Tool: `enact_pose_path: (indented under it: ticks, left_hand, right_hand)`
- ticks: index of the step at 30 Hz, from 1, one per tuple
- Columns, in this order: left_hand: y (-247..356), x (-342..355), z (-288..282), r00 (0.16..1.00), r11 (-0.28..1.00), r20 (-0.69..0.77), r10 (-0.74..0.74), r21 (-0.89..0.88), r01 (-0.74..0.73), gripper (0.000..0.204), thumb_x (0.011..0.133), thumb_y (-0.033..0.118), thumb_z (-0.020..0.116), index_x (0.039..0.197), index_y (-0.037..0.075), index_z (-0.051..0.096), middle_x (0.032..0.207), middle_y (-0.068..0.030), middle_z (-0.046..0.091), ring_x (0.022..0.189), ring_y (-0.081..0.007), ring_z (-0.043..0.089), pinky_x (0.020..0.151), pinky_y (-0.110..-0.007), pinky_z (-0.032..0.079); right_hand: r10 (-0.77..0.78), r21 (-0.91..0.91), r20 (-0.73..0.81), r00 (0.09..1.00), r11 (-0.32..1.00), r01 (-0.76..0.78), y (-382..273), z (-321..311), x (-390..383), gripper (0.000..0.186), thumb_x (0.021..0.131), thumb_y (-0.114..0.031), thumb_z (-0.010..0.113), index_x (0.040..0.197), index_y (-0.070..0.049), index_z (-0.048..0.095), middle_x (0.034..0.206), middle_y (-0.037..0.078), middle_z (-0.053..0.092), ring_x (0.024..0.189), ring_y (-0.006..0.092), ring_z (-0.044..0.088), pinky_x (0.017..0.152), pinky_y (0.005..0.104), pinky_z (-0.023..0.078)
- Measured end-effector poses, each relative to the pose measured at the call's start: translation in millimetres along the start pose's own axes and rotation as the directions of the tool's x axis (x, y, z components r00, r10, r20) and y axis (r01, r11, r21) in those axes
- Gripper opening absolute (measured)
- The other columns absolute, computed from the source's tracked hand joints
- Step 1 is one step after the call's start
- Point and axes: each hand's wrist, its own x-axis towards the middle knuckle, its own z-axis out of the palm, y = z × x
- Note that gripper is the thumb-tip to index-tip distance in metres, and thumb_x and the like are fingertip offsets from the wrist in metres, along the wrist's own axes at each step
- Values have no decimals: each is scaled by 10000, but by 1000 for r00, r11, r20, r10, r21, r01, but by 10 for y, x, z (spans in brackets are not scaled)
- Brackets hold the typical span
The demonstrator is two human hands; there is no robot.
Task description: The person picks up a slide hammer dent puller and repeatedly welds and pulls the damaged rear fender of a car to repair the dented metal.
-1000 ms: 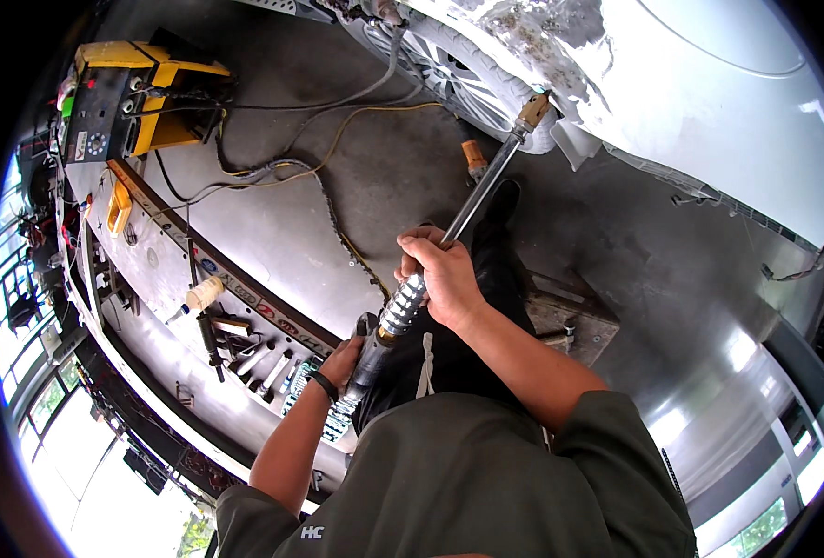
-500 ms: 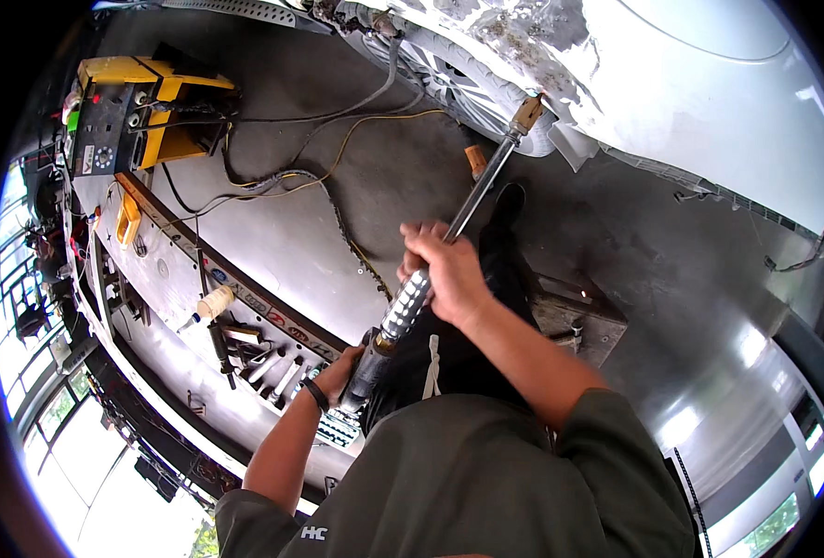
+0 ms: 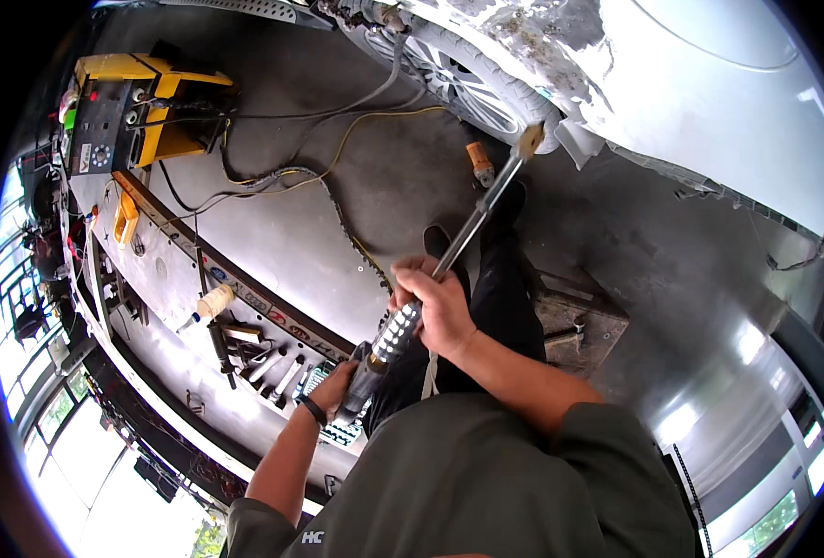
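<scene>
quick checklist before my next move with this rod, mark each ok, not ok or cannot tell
1. Left hand closed on the rear of the rod: ok.
2. Right hand wrapped around the rod, at the front of the ribbed weight: ok.
3. Tip seated on the white panel: not ok, it looks apart, showing in front of the wheel.
4. Gloves on: not ok, both hands are bare.
5. Shoes off the cables: ok where visible, none shows under them.
6. Yellow machine switched off: cannot tell, its controls are too small.
</scene>
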Motion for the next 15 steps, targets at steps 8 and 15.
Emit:
enact_pose_path:
  ticks: [8, 15]
  left_hand:
    - [-522, 634, -363, 934, 921, -82, 347, 218, -323, 441, 1054, 348, 367, 1294, 47, 582, 1091, -105, 652, 916, -179, 638, 776, -312, 523]
    - [-464, 851, -412, 874, 793, 16, 486, 413, -448, 401, 1015, 266, 407, 1320, 58, 562, 1132, -144, 626, 992, -245, 605, 837, -339, 491]
  right_hand:
    - [67, -50, -35, 997, 996, -69, -188, 64, 108, 100, 901, -104, 653, 949, -21, 623, 650, 39, 546, 576, 160, 541, 630, 329, 502]
    - [40, -97, -37, 999, 994, -44, -376, 52, 188, 75, 906, -112, 652, 929, -42, 636, 661, 25, 554, 591, 129, 535, 659, 324, 505]
